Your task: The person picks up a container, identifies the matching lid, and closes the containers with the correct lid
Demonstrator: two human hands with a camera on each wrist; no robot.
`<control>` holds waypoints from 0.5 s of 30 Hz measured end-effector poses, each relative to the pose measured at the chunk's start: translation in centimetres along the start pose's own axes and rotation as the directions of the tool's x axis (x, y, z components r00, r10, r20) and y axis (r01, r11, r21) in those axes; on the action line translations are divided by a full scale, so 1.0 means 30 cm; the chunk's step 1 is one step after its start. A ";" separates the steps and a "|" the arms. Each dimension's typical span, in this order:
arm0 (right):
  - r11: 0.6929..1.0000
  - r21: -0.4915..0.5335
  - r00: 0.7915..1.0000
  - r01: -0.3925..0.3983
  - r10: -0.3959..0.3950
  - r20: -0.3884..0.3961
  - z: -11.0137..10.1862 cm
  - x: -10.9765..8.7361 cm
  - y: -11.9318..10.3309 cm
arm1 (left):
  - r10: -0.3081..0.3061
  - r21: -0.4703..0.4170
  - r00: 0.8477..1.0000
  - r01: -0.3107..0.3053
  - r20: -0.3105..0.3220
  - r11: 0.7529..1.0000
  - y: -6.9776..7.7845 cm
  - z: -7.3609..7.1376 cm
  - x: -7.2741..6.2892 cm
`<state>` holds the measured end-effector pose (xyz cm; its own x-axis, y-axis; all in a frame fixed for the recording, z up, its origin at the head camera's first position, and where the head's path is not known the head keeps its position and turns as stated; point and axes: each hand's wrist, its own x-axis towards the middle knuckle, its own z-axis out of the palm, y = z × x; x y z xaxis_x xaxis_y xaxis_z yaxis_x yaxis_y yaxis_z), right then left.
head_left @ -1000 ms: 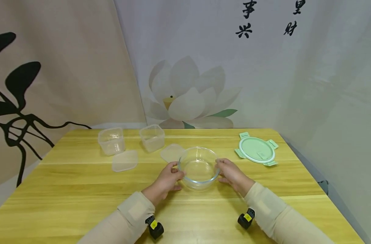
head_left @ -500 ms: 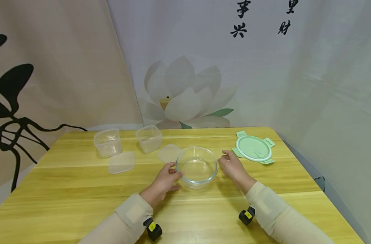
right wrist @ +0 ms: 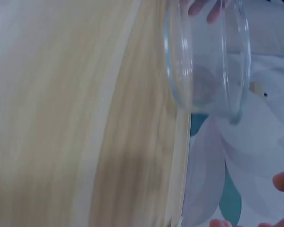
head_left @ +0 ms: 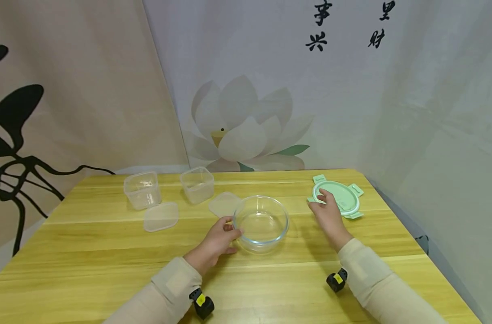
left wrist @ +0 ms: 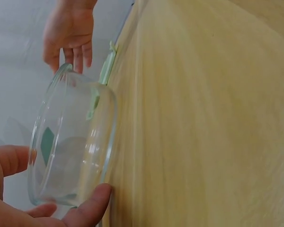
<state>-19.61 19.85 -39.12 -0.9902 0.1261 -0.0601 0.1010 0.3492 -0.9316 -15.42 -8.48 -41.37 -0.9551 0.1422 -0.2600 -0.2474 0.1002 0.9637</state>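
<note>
A round clear glass bowl (head_left: 261,222) stands on the wooden table in front of me. My left hand (head_left: 213,243) holds it at the left side. In the left wrist view, fingers of that hand touch the rim and base of the bowl (left wrist: 71,137). My right hand (head_left: 330,220) hovers at the near left edge of a round green lid (head_left: 343,194) with flaps, its fingers loosely bent around nothing. Part of the lid is hidden behind that hand. In the right wrist view, only fingertips show at the lower right.
Two clear square plastic containers (head_left: 142,193) stand at the back left of the table (head_left: 108,270). A translucent flat lid (head_left: 161,217) lies before them, and another flat lid (head_left: 223,203) lies just behind the glass bowl. A printed curtain (head_left: 246,54) hangs behind the table.
My right hand has let go of the bowl's right side and moved right and away to the green lid. The left hand has stayed on the bowl.
</note>
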 end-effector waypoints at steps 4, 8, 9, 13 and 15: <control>0.999 -0.032 0.999 -0.006 0.004 -0.042 -0.036 0.012 0.007 | 0.004 0.040 1.000 -0.004 -0.001 0.999 0.004 -0.002 0.002; 0.998 -0.061 0.997 -0.005 0.001 -0.072 -0.060 0.024 0.010 | 0.009 0.086 1.000 -0.009 -0.002 0.996 0.009 -0.008 0.001; 0.998 -0.064 0.997 -0.005 0.000 -0.080 -0.064 0.027 0.012 | 0.009 0.094 1.000 -0.009 -0.001 0.996 0.009 -0.009 0.000; 0.998 -0.069 0.992 -0.006 -0.003 -0.125 -0.079 0.041 0.020 | 0.009 0.107 1.000 -0.008 -0.001 0.994 0.010 -0.009 0.001; 0.997 -0.073 0.989 -0.004 -0.007 -0.148 -0.088 0.046 0.025 | 0.008 0.110 1.000 -0.008 0.000 0.994 0.010 -0.007 0.003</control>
<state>-20.63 22.74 -38.96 -0.9657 0.2597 0.0002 0.1116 0.4158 -0.9026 -15.60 -8.65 -41.10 -0.9570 0.1431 -0.2524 -0.2204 0.2072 0.9532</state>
